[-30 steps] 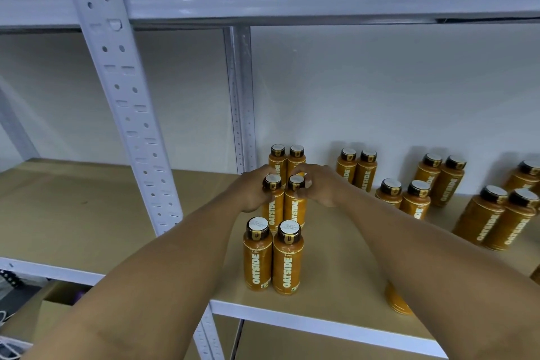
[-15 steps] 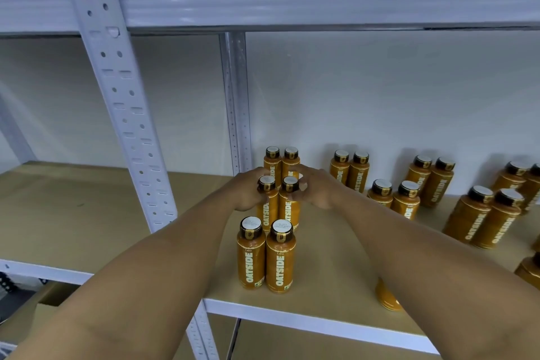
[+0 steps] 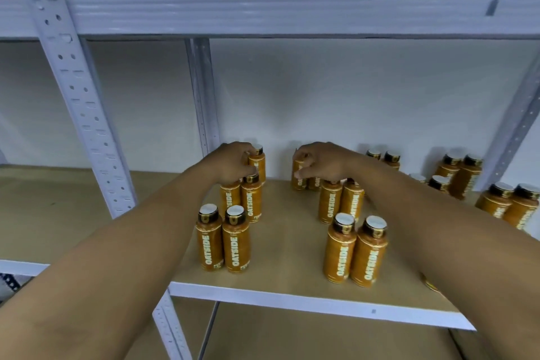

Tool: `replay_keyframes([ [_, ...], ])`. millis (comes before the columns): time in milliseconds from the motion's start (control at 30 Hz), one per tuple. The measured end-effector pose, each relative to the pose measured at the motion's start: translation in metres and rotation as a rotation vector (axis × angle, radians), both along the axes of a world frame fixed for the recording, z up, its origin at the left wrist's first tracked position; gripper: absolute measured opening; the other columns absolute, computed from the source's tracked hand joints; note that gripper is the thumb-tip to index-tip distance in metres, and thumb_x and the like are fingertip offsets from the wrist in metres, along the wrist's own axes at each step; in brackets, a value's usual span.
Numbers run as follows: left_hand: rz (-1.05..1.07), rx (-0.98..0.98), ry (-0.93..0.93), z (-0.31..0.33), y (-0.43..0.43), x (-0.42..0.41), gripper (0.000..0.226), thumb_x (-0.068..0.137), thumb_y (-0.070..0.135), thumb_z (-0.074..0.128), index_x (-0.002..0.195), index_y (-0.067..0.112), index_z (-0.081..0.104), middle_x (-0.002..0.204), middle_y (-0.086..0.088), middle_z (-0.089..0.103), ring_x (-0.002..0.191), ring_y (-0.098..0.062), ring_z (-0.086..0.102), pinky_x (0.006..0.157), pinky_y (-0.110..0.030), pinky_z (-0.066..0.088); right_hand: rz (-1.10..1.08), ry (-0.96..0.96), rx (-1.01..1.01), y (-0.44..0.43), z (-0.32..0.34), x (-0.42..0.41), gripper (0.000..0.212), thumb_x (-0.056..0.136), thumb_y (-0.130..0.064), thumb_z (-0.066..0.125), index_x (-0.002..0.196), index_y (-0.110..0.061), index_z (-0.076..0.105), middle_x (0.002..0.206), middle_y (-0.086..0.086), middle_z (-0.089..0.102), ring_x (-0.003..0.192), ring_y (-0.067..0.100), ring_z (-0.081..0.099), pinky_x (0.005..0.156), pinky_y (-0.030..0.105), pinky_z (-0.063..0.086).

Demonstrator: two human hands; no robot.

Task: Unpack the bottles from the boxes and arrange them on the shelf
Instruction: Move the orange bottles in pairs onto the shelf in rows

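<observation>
Orange Oatside bottles with dark caps stand in pairs on the brown shelf board (image 3: 287, 245). The left column has a front pair (image 3: 222, 240), a middle pair (image 3: 250, 199) and a back pair (image 3: 257, 165). My left hand (image 3: 232, 162) curls over that back pair, fingers on the caps. A second column to the right has a front pair (image 3: 355, 251) and a middle pair (image 3: 340, 202). Behind them, my right hand (image 3: 321, 162) grips the back pair (image 3: 298, 177) from above. Both hands hide part of the bottles under them.
More bottle pairs (image 3: 458, 168) stand along the shelf to the right, some (image 3: 510, 206) near my right forearm. A white perforated upright (image 3: 83, 108) crosses the left side, and a white beam (image 3: 292, 6) runs overhead. The shelf's white front rim (image 3: 292, 301) lies below my arms.
Both hands were together on the left column's middle pair. Now the left hand sits further back on the back pair, and the right hand has moved right to the second column's back pair.
</observation>
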State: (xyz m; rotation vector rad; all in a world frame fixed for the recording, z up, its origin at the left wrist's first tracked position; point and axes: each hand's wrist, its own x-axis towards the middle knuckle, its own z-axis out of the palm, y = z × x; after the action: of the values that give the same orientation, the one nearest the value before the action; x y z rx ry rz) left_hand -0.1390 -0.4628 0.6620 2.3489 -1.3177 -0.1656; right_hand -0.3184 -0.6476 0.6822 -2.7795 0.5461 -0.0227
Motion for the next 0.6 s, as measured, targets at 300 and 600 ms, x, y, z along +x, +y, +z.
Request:
replay_keyframes([
  [300,-0.228,0.05,0.072,-0.005,-0.041,-0.111,0.053,0.093,0.047,0.07,0.142,0.033,0.053,0.123,0.006,0.064,0.111,-0.014,0.06,0.091,-0.031,0.051,-0.054,0.057,-0.039,-0.026,0.004,-0.106,0.045,0.095,-0.052,0.065,0.135,-0.033,0.057,0.136,-0.004,0.061,0.12,0.017,0.057,0.099,0.036,0.048],
  [600,-0.368,0.078,0.199,-0.051,-0.054,-0.166,0.051,0.088,0.03,0.081,0.134,0.028,0.058,0.126,0.01,0.063,0.111,-0.011,0.061,0.09,-0.027,0.052,-0.069,0.133,0.041,-0.016,-0.025,-0.153,0.064,0.084,-0.044,0.081,0.141,-0.032,0.053,0.132,-0.003,0.063,0.117,0.017,0.06,0.102,0.04,0.051],
])
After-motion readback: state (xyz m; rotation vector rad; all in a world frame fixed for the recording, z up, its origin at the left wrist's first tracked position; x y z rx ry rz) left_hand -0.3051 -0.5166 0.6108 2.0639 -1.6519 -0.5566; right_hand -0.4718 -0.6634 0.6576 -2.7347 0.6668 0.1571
